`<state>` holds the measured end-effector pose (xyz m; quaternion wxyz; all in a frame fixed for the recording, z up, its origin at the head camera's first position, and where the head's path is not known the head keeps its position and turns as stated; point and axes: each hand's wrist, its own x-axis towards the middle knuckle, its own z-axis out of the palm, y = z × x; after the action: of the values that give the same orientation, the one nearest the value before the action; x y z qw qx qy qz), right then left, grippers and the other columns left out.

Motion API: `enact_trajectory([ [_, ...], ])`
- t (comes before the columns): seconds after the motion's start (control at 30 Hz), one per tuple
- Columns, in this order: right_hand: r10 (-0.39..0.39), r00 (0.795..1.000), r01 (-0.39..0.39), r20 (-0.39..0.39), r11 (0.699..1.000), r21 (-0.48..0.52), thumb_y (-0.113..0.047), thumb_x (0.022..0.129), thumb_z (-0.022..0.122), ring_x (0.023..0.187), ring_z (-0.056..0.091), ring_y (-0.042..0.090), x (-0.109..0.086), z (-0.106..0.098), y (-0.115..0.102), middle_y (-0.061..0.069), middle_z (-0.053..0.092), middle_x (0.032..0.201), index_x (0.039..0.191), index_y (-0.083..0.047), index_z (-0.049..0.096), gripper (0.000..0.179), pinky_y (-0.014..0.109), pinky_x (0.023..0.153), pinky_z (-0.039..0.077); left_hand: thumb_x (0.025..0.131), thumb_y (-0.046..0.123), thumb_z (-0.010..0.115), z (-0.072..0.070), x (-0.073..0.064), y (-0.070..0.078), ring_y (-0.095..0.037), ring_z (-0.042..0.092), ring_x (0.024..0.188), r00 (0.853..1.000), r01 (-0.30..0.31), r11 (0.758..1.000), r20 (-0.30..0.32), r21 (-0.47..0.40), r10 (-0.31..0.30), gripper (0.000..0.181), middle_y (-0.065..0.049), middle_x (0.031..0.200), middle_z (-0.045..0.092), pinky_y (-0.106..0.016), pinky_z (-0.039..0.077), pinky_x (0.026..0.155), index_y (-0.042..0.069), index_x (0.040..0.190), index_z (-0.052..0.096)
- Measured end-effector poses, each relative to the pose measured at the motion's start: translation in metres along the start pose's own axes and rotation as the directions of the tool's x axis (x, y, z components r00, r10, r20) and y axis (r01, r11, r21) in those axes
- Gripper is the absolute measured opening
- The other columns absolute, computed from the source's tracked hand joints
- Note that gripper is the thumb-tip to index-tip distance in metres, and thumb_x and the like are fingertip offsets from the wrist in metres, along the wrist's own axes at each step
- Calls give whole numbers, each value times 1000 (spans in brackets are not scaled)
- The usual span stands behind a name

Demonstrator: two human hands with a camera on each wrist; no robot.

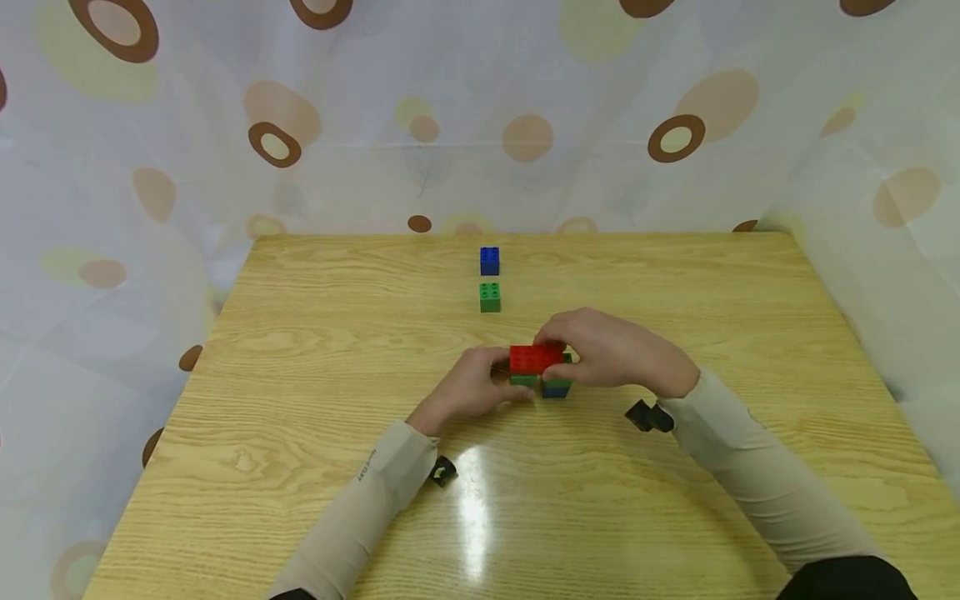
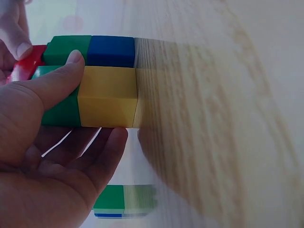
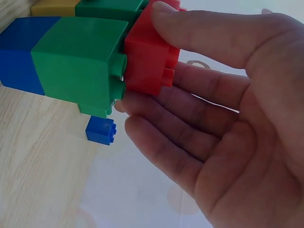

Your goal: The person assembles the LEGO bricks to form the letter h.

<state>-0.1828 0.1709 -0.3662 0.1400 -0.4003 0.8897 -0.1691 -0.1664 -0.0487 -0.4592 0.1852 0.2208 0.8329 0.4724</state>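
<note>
Two short stacks of toy building bricks stand side by side in front of me. One has a green brick [image 2: 65, 107] on a yellow brick [image 2: 108, 95]; the other, a green brick [image 3: 78, 57] on a blue brick [image 3: 19, 54]. My left hand [image 1: 476, 383] grips the green-and-yellow stack, thumb on one side and fingers along the other. Above both stacks lies a long red brick [image 1: 528, 358], pinched by my right hand [image 1: 607, 350] between thumb and fingers. In the right wrist view, studs of a green brick show beside the red brick's underside.
Farther back on the wooden table [image 1: 337, 317] stand a lone green brick [image 1: 490, 297] and, behind it, a small blue brick [image 1: 490, 261]. A patterned cloth [image 1: 465, 108] hangs beyond the table's far edge. Black wrist devices [image 1: 648, 415] protrude near both sleeves.
</note>
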Motion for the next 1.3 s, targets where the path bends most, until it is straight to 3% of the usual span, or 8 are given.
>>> enact_trajectory([
  [0.37,11,1000,-10,-11,1000,8,-21,87,82,87,65,10,1,2,0,-2,71,102,110,-9,73,28,35,79,56,88,20,81,0,0,-1,-11,70,105,1000,-14,1000,-3,-17,13,39,0,117,75,-30,54,97,13,125,71],
  [1.0,10,1000,-12,-20,998,-63,-20,88,81,80,66,17,1,2,-5,-3,70,94,103,-9,72,21,33,74,55,89,18,80,-1,0,0,-11,71,103,1000,-7,998,14,-55,8,36,1,116,75,-28,56,93,13,123,71],
  [1.3,58,998,-58,-5,992,-109,-21,86,82,74,56,11,2,3,-9,-3,67,93,102,-10,71,22,32,71,53,89,19,80,-1,-1,-1,-7,70,95,1000,-21,1000,8,9,21,35,1,112,76,-29,56,91,12,122,72],
])
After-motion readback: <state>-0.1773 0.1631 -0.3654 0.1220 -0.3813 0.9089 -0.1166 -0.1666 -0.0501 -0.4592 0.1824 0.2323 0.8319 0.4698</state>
